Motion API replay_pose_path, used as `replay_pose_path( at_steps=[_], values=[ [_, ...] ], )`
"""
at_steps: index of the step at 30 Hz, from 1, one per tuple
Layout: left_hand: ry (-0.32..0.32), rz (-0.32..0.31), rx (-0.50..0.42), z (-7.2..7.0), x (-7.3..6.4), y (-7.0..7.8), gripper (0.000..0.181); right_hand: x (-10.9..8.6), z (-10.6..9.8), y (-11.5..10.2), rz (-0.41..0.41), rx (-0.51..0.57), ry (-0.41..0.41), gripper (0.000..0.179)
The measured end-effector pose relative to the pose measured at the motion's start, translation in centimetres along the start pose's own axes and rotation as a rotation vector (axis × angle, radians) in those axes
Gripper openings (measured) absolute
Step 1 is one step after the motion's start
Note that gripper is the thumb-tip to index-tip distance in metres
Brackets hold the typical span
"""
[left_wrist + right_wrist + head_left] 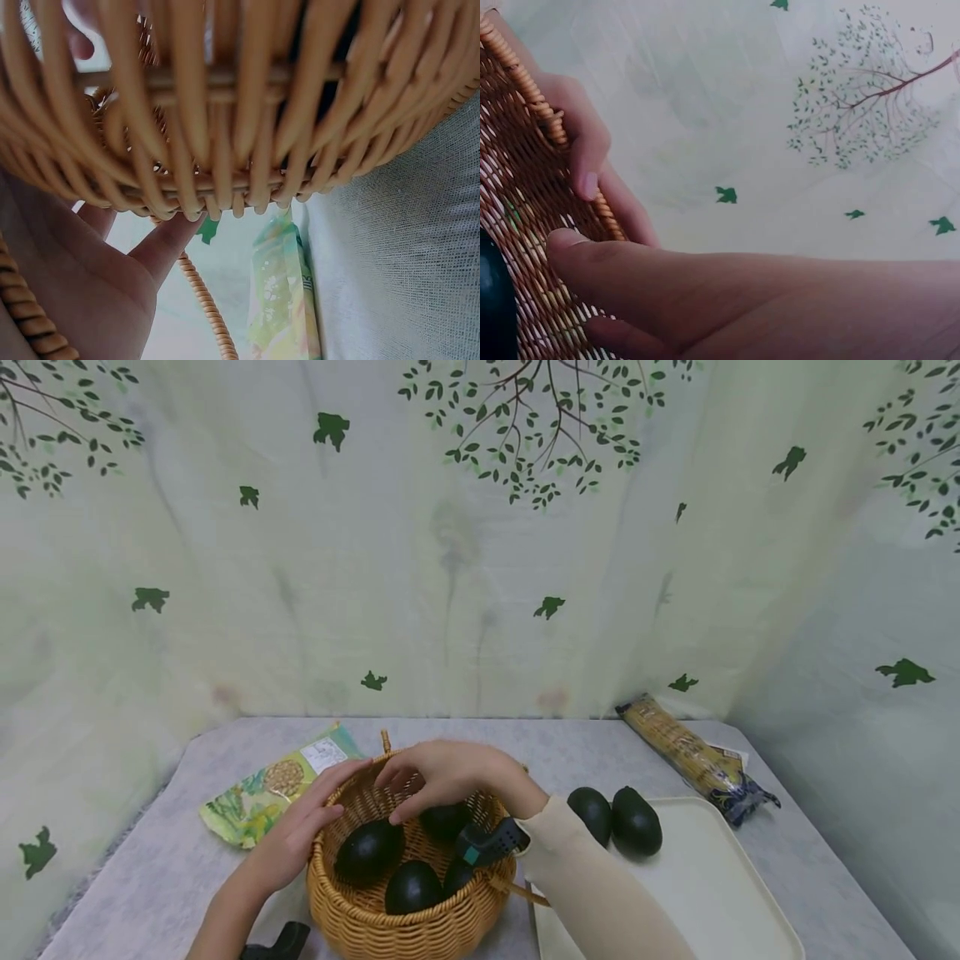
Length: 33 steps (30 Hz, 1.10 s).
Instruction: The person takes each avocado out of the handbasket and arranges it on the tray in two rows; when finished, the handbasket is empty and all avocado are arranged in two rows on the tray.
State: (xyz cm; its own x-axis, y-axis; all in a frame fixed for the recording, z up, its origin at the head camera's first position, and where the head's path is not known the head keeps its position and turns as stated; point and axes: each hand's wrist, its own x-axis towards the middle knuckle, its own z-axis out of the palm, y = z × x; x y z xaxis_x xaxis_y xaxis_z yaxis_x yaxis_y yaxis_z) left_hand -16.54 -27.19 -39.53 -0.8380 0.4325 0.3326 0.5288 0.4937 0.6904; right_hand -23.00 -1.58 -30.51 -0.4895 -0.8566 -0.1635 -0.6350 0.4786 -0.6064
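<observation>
A brown wicker basket holds several dark avocados. My left hand is at the basket's left rim; in the right wrist view its thumb bends over the rim and its fingers lie along the outside. The left wrist view shows the left palm beside the woven wall. Over the basket's inside, my right hand hangs with loosely bent fingers and nothing in them. Its thumb is near the leftmost avocado; whether they touch I cannot tell.
Right of the basket, two avocados lie on a cream tray. A green and yellow bag lies behind the left hand. At the back right is a long pack of noodles or pasta. The basket's handle reaches toward the tray.
</observation>
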Motion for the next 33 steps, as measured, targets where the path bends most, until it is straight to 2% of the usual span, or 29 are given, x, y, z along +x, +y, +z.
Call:
replay_pose_path(
  at_steps=[5, 9, 14, 16, 22, 33],
  values=[
    [0.008, 0.002, 0.002, 0.0, -0.1, 0.0, 0.053, 1.2, 0.4, -0.5, -0.002, -0.018, -0.06, 0.05],
    [0.015, 0.004, -0.007, 0.0, -0.2, 0.0, 0.053, 2.1, 0.5, -0.6, 0.03, -0.033, -0.096, 0.047],
    [0.012, 0.003, -0.013, 0.1, -0.1, 0.1, 0.052, 2.8, 1.3, -0.4, 0.136, 0.061, -0.121, 0.048],
    [0.017, 0.003, -0.005, 0.1, -0.1, 0.1, 0.052, 2.9, 1.6, -0.3, 0.15, 0.076, -0.117, 0.049],
    [0.024, 0.006, -0.005, 0.1, 0.0, 0.2, 0.053, 3.4, 2.3, 0.2, 0.081, -0.044, -0.119, 0.05],
    [0.023, 0.005, 0.01, 0.0, -0.2, 0.4, 0.053, 4.1, 3.1, 0.6, -0.034, -0.122, -0.232, 0.056]
  ],
)
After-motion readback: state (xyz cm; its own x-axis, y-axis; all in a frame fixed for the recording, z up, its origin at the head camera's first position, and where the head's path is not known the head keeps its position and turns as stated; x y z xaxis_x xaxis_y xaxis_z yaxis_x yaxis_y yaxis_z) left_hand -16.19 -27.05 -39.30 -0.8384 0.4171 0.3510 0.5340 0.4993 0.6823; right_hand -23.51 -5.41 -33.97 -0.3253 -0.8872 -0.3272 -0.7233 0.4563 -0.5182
